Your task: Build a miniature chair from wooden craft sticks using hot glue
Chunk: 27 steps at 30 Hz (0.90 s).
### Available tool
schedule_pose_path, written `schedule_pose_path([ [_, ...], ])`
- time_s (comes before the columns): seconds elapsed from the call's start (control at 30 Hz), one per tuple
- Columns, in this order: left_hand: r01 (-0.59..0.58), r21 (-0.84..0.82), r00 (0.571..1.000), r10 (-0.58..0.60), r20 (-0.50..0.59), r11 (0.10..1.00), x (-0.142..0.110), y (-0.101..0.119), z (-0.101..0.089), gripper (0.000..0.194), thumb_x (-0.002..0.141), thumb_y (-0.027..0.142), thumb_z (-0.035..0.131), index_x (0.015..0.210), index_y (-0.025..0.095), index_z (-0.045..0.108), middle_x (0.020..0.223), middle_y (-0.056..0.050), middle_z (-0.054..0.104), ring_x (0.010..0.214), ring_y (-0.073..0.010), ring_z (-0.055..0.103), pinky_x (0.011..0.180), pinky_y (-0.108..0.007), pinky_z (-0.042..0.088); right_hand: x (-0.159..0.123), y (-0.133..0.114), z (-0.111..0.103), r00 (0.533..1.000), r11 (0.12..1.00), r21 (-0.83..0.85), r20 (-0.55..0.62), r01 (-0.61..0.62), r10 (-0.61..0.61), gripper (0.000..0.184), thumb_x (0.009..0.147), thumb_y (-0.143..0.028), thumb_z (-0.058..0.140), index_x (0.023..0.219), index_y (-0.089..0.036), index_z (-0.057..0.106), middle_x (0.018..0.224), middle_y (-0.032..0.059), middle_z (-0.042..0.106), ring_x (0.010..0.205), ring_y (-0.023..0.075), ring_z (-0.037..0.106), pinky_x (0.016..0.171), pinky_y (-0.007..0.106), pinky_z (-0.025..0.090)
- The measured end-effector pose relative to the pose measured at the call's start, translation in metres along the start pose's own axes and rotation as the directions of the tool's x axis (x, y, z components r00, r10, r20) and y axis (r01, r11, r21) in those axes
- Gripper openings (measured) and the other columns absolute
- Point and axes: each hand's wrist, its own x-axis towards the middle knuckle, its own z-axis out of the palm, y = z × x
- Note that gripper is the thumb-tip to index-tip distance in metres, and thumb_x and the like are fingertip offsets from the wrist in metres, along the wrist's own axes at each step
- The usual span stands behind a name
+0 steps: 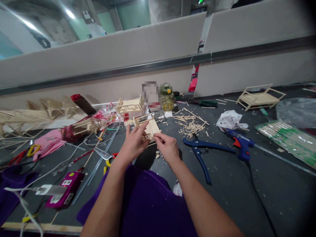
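Observation:
A small model made of thin wooden sticks (153, 125), with a slatted flat top, sits in front of me at the middle of the table. My left hand (134, 142) grips its near left side; the thumb and index finger stand apart while the other fingers curl against the sticks. At the near right corner, my right hand (168, 146) is closed in a pinch on the model's edge. Whether a loose piece is also between those fingertips is too small to tell. Just behind stands another stick model (129, 107) with a patterned railing.
Cut stick pieces (191, 126), a blue cutter (201, 148) and a blue glue gun (243, 144) lie to the right. Scissors (105, 156), a purple power strip (65, 191) and cables are leftward. A stick bench (260, 96) stands far right; a green bottle (168, 95) is behind.

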Motion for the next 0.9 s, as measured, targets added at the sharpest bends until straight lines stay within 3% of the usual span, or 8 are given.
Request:
schedule_pose_path([
  [0.23, -0.004, -0.005, 1.0, 0.004, 0.005, 1.0, 0.001, -0.001, 0.001, 0.07, 0.085, 0.02, 0.056, 0.148, 0.025, 0.025, 0.096, -0.002, 0.067, 0.114, -0.0237, 0.055, 0.115, -0.058, 0.006, 0.002, 0.001, 0.01, 0.989, 0.951, 0.274, 0.079, -0.143, 0.126, 0.02, 0.083, -0.036, 0.059, 0.087, -0.023, 0.074, 0.05, -0.0056, 0.057, 0.035, 0.0096, 0.047, 0.034, 0.018, 0.037],
  [0.4, -0.009, -0.017, 1.0, 0.009, -0.001, 1.0, -0.001, 0.0, 0.001, 0.07, 0.085, 0.019, 0.056, 0.148, 0.026, 0.026, 0.099, -0.003, 0.067, 0.113, -0.0239, 0.056, 0.115, -0.059, 0.007, 0.003, 0.001, 0.013, 0.985, 0.928, 0.331, 0.1, -0.169, 0.143, 0.019, 0.083, -0.036, 0.058, 0.081, -0.022, 0.071, 0.047, -0.0071, 0.053, 0.032, 0.0082, 0.044, 0.03, 0.016, 0.035],
  [0.47, -0.027, -0.074, 0.999, 0.026, -0.02, 0.997, -0.003, -0.001, -0.003, 0.071, 0.084, 0.021, 0.059, 0.147, 0.027, 0.028, 0.116, -0.007, 0.064, 0.121, -0.025, 0.051, 0.116, -0.057, 0.01, 0.003, 0.0, 0.013, 0.984, 0.923, 0.344, 0.099, -0.171, 0.145, 0.02, 0.082, -0.036, 0.058, 0.081, -0.021, 0.071, 0.046, -0.0071, 0.053, 0.031, 0.0077, 0.043, 0.03, 0.016, 0.033],
  [0.6, -0.027, -0.276, 0.996, 0.002, -0.091, 0.961, -0.011, -0.013, -0.015, 0.078, 0.079, 0.029, 0.069, 0.147, 0.028, 0.03, 0.149, -0.012, 0.037, 0.14, -0.0293, 0.032, 0.114, -0.049, 0.025, 0.001, -0.004, 0.014, 0.983, 0.902, 0.391, 0.095, -0.183, 0.158, 0.022, 0.082, -0.037, 0.059, 0.08, -0.018, 0.07, 0.045, -0.007, 0.052, 0.03, 0.0073, 0.042, 0.03, 0.017, 0.031],
  [0.67, 0.073, -0.381, 0.991, -0.109, -0.075, 0.922, -0.017, -0.024, -0.019, 0.082, 0.075, 0.031, 0.073, 0.145, 0.029, 0.031, 0.148, -0.013, 0.034, 0.138, -0.0304, 0.034, 0.108, -0.047, 0.036, 0.0, -0.005, 0.015, 0.981, 0.891, 0.41, 0.096, -0.195, 0.17, 0.023, 0.081, -0.037, 0.06, 0.08, -0.017, 0.071, 0.045, -0.007, 0.052, 0.03, 0.0072, 0.041, 0.03, 0.017, 0.031],
  [0.77, 0.279, -0.545, 0.953, -0.298, 0.055, 0.791, -0.023, -0.037, -0.017, 0.088, 0.068, 0.03, 0.078, 0.143, 0.026, 0.032, 0.134, -0.014, 0.043, 0.116, -0.028, 0.055, 0.09, -0.043, 0.051, -0.001, -0.006, 0.018, 0.98, 0.886, 0.419, 0.098, -0.199, 0.174, 0.024, 0.081, -0.038, 0.061, 0.08, -0.017, 0.071, 0.045, -0.0073, 0.052, 0.03, 0.0072, 0.04, 0.03, 0.018, 0.03],
  [0.9, 0.422, -0.699, 0.898, -0.372, 0.235, 0.578, -0.023, -0.039, -0.003, 0.095, 0.063, 0.023, 0.078, 0.141, 0.021, 0.025, 0.106, -0.006, 0.054, 0.082, -0.0179, 0.065, 0.074, -0.036, 0.055, -0.002, -0.006, 0.022, 0.978, 0.887, 0.413, 0.083, -0.206, 0.189, 0.026, 0.08, -0.041, 0.062, 0.081, -0.017, 0.071, 0.045, -0.0073, 0.052, 0.029, 0.0073, 0.04, 0.03, 0.018, 0.029],
])
